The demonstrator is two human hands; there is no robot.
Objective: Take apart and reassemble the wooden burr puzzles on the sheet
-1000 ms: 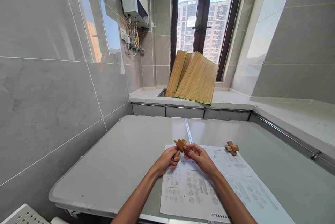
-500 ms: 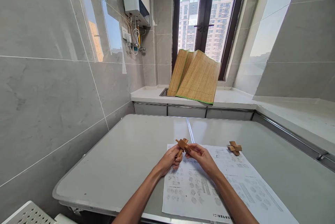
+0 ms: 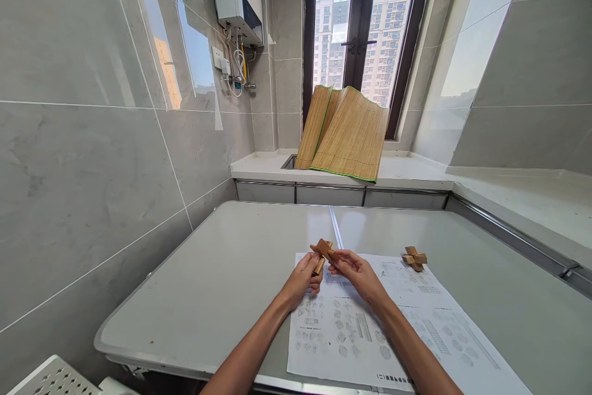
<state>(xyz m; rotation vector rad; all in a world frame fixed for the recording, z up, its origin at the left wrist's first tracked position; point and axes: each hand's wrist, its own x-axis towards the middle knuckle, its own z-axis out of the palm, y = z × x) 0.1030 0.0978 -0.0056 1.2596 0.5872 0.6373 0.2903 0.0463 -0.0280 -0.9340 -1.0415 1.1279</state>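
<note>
A brown wooden burr puzzle [image 3: 322,248], made of crossing sticks, is held up between my two hands above the far left part of a printed sheet [image 3: 342,346]. My left hand [image 3: 303,279] grips it from the left and below, fingers curled round a stick that points down. From the right, my right hand [image 3: 354,268] pinches another stick of it between thumb and fingers. How the pieces lock together is too small to make out. A second wooden burr puzzle [image 3: 415,259] rests on the sheet's far right corner, apart from both hands.
The sheet, printed with small diagrams, lies on a pale grey folding table [image 3: 194,296] with a seam down its middle. Behind it is a white ledge [image 3: 416,167] with a folded bamboo mat [image 3: 351,136] leaning by the window. A white perforated chair [image 3: 55,379] stands at lower left.
The burr puzzle has turned slightly in my hands, so its upper pieces show at a different angle. Both hands keep nearly the same place; the second puzzle has not moved.
</note>
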